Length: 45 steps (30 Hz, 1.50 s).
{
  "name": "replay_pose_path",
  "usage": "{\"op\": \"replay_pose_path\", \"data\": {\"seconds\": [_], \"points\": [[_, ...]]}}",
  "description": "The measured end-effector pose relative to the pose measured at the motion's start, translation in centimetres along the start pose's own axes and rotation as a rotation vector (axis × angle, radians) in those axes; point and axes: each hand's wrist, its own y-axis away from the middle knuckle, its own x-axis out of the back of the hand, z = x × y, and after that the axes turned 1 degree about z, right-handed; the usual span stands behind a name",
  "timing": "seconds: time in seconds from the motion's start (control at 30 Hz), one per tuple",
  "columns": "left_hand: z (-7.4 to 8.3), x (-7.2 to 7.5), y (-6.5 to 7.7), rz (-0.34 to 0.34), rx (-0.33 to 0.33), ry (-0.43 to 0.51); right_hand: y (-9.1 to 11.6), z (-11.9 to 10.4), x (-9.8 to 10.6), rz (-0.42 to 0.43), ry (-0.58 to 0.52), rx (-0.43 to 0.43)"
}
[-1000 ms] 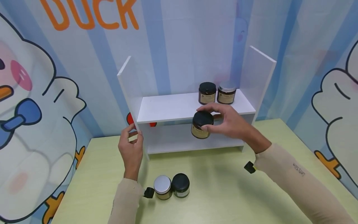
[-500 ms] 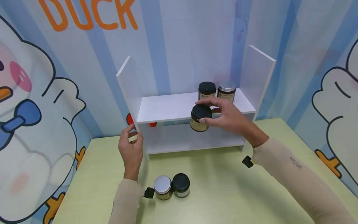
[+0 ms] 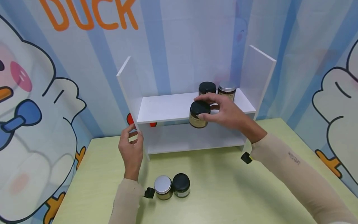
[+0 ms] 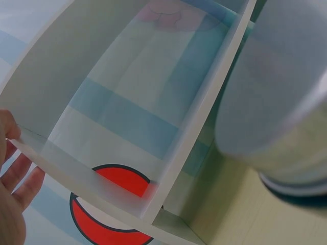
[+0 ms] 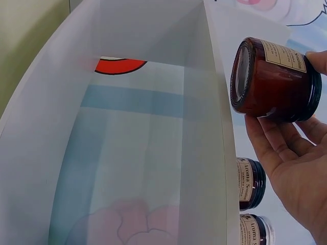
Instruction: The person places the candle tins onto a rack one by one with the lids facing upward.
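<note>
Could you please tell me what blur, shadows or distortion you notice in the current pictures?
Head: soft, diffuse shadows on the table. Left wrist: the silver-lidded jar, apparently very close to the lens, is blurred. Right wrist: the white shelf looks bowed, probably from lens distortion, while the amber jar in the right hand is fairly sharp.

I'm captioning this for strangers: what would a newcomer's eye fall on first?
Probably the orange DUCK lettering, upper left on the backdrop, and the cartoon figures at both sides. Next, the black-lidded jar in the right hand, held at the front of the white shelf.
</note>
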Motion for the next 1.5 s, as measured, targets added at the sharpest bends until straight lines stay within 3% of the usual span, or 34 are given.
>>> {"op": "replay_pose_path", "data": {"seconds": [0.8,1.5], "points": [[0.1,0.0,0.0,-0.007,0.002,-0.004,-1.4,0.5,0.0,-0.015,-0.014,0.031],[0.3,0.0,0.1,-0.008,0.018,-0.018,-2.1,0.5,-0.1,-0.041,0.01,-0.021]]}}
